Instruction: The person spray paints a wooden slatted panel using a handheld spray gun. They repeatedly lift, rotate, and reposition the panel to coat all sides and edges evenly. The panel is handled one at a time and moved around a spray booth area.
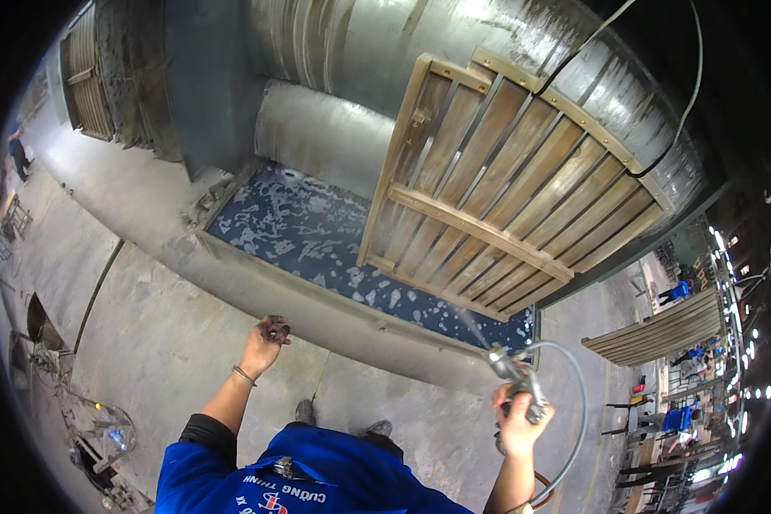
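My right hand (pixel 517 420) is wrapped round the grip of a metal spray gun (pixel 512 373). A pale hose (pixel 581 403) curves away from the gun on its right side. Fine mist leaves the nozzle toward a slatted wooden panel (pixel 514 188), which hangs tilted on thin cords over a trough. My left hand (pixel 273 331) is held out above the floor, in front of the trough. Its fingers are dark-stained and curled in; whether something small is inside them is hidden. The panel is brown, with slats, a frame and one crossbar.
Dark water with whitish foam lies in the trough (pixel 351 306) before a curved metal wall (pixel 317 128). Another slatted panel (pixel 660 330) hangs at the right, with people and workbenches beyond. More slatted wood (pixel 86 77) stands far left. Clutter (pixel 103 445) lies at the lower left.
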Demonstrator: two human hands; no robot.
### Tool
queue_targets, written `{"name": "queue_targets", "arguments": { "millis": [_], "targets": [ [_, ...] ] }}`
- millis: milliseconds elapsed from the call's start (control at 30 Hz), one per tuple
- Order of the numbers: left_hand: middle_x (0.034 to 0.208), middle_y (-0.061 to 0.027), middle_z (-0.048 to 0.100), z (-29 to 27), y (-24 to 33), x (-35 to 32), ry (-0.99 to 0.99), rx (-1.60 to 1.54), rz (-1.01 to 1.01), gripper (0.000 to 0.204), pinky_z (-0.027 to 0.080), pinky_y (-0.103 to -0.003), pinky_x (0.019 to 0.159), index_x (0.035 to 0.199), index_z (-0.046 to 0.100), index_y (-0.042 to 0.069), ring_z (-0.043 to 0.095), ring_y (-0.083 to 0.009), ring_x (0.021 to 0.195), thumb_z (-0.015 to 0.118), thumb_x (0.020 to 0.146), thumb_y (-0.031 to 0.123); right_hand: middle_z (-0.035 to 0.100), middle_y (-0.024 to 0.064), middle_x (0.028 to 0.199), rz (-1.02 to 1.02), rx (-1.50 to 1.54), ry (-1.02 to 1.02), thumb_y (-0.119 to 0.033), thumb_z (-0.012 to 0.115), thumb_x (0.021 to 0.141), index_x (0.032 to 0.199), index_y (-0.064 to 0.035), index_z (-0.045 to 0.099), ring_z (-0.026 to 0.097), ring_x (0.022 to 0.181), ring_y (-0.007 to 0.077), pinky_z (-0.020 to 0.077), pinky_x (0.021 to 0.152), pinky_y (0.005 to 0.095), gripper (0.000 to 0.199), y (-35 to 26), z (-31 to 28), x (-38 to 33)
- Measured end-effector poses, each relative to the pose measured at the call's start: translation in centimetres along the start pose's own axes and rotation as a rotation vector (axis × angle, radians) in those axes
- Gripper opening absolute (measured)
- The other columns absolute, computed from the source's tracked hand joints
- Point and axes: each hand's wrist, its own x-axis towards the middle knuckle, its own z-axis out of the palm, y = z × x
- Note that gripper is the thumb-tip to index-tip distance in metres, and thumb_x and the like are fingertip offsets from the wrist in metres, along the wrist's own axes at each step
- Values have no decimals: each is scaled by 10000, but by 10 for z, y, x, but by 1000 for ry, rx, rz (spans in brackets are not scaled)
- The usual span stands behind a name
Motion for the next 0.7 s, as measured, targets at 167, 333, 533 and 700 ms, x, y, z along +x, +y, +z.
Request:
{"name": "queue_targets", "arguments": {
  "millis": [167,333,533,700],
  "targets": [
    [1085,-145,644,24,3,13,-130,-74,73,307,576,-318,771,1172,545,-92,676,-222,993,434,886,-95,604,105,676,-313,75,108,-560,668,916,1301,117,542,513,523,120,336,431,221,789,-69,8,8],
    [1013,-139,717,56,0,11,-179,-72,101,361,562,-281,772,1200,571,-78,691,-189,816,413,877,-54,649,75,712,-516,-363,-98,-463,754,883,1326,107,575,610,649,120,481,622,239,744,-126,13,29],
    [1039,-144,713,56,-5,0,-158,-107,89,305,576,-300,808,1213,567,-76,708,-205,925,491,924,-17,726,156,940,-693,-370,-44,-323,800,856,1330,96,579,671,719,155,537,682,276,670,-159,42,61],
    [1037,-140,696,41,-29,-26,-68,-199,26,298,592,-318,812,1180,578,-94,694,-210,916,495,897,-53,732,214,1036,-780,-619,-320,-152,873,774,1285,42,640,723,771,247,561,723,311,594,-142,88,74]
  ]
}}
